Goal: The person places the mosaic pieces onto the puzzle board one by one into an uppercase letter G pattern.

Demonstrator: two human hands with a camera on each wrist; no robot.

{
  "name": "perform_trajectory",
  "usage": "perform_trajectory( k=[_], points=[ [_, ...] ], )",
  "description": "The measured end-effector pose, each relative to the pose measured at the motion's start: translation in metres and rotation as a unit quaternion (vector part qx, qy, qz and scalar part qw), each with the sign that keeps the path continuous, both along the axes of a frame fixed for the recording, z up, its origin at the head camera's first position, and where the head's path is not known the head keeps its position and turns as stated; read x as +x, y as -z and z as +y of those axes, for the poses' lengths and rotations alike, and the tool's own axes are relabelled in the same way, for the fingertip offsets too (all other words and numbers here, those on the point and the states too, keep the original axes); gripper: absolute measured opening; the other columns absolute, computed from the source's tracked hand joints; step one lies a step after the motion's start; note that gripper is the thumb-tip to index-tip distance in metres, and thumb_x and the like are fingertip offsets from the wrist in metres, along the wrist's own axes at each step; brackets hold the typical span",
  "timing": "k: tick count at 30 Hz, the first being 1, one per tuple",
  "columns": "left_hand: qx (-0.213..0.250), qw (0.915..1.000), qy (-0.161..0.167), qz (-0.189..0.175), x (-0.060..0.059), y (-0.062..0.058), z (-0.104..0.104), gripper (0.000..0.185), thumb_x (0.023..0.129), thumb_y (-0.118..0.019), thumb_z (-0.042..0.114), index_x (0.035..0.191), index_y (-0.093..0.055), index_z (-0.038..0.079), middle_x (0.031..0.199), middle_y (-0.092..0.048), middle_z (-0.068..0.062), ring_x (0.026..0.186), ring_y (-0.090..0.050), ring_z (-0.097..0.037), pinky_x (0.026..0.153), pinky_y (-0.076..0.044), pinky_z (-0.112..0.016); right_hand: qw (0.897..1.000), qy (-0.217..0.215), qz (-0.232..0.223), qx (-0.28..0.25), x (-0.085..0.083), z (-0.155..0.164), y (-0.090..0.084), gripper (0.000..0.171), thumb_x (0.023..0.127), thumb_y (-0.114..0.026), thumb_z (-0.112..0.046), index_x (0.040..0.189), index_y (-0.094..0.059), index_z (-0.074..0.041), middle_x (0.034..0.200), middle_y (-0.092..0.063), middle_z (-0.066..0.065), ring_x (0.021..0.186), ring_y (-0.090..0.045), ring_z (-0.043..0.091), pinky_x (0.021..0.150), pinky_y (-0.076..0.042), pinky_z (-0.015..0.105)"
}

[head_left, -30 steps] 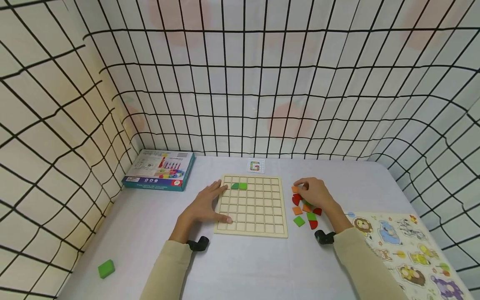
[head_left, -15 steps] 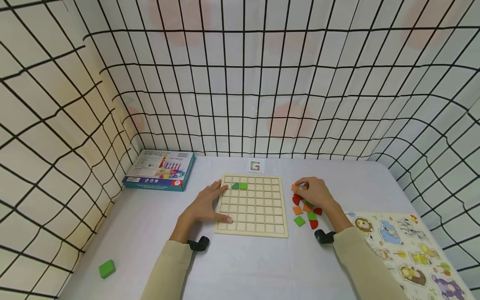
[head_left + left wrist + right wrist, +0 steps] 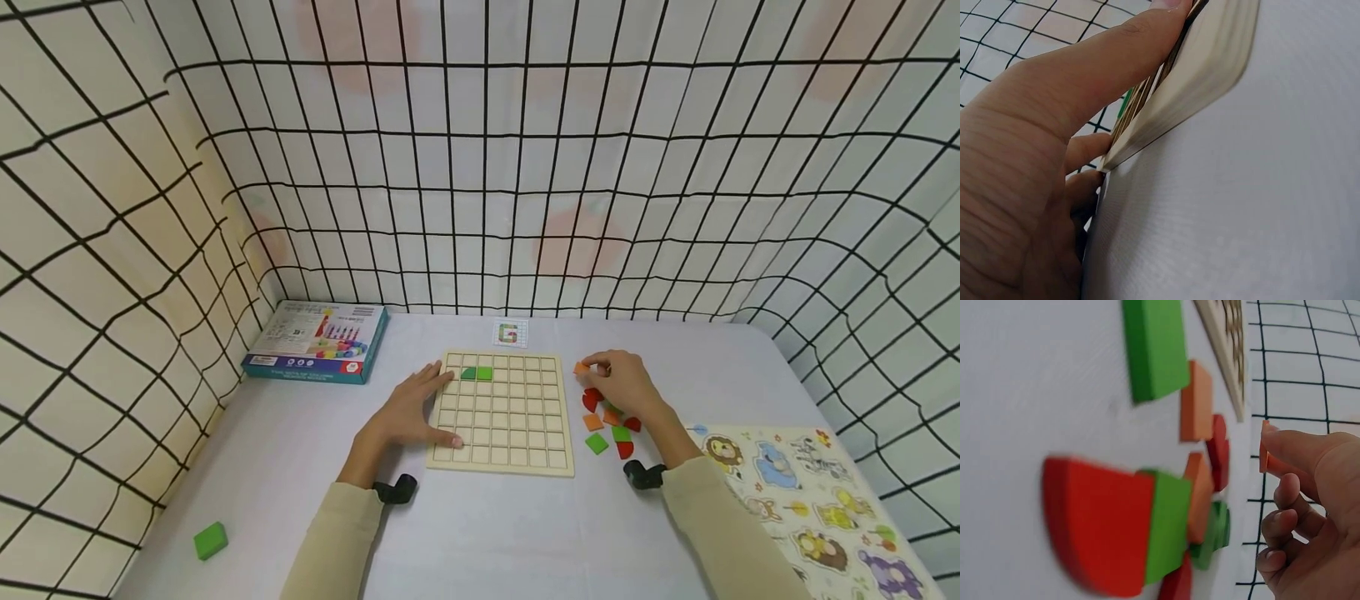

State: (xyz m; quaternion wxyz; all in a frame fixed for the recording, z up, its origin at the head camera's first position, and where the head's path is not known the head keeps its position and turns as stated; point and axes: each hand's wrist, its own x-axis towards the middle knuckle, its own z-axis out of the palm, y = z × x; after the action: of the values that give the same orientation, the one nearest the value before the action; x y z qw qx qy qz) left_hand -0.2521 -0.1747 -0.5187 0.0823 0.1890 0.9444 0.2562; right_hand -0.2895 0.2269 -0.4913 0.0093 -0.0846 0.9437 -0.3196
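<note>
The right hand pinches an orange tile just above the loose pile, beside the grid board. The left hand lies flat, fingers straight, steadying the board's edge. I judge this the pick-up step; next the tile needs carrying over a free cell.

My left hand lies flat, palm down, fingers straight and spread forward, the thumb stretched out to the side and pressing downward at its tip. My left forearm, in a beige sleeve, runs back toward me, with a dark wrist mount at the cuff. My right hand is raised slightly, knuckles up, thumb and forefinger pinched together at their tips; the other fingers curl loosely beneath. My right forearm, likewise sleeved and fitted with a dark mount, angles back toward my right side.
</note>
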Motion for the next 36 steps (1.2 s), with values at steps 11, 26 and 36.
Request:
perform_trajectory(
  k=[11, 26, 36],
  points=[
    [0.002, 1.0, -0.003, 0.003, 0.001, -0.001, 0.0, 0.122, 0.063, -0.086, 0.07, 0.163, -0.034, 0.023, 0.174, -0.018, -0.005, 0.162, -0.013, -0.03, 0.128, -0.016, -0.061, 1.0, -0.024, 0.01, -0.017, 0.005, -0.031, -0.01, 0.034, 0.095, -0.076, -0.029, 0.123, -0.076, -0.01, 0.085, -0.055, 0.005, 0.069, -0.043, 0.018, 0.049, -0.029, 0.023],
    [0.008, 0.9999, -0.002, 0.007, -0.002, 0.002, -0.001, 0.122, 0.063, -0.087, 0.07, 0.162, -0.035, 0.022, 0.174, -0.018, -0.005, 0.162, -0.012, -0.029, 0.128, -0.017, -0.06, 0.995, -0.075, 0.035, -0.051, -0.007, -0.078, -0.006, 0.031, 0.095, -0.076, -0.03, 0.119, -0.078, -0.01, 0.08, -0.06, 0.002, 0.067, -0.044, 0.016, 0.056, -0.035, 0.025],
    [0.009, 0.9999, 0.004, 0.009, -0.004, 0.005, -0.002, 0.121, 0.063, -0.087, 0.07, 0.162, -0.036, 0.021, 0.174, -0.018, -0.005, 0.162, -0.013, -0.03, 0.128, -0.017, -0.06, 0.993, -0.075, 0.006, -0.087, -0.008, -0.107, 0.004, 0.03, 0.095, -0.076, -0.029, 0.12, -0.078, -0.013, 0.078, -0.062, 0.001, 0.067, -0.047, 0.014, 0.06, -0.039, 0.026]
  ],
)
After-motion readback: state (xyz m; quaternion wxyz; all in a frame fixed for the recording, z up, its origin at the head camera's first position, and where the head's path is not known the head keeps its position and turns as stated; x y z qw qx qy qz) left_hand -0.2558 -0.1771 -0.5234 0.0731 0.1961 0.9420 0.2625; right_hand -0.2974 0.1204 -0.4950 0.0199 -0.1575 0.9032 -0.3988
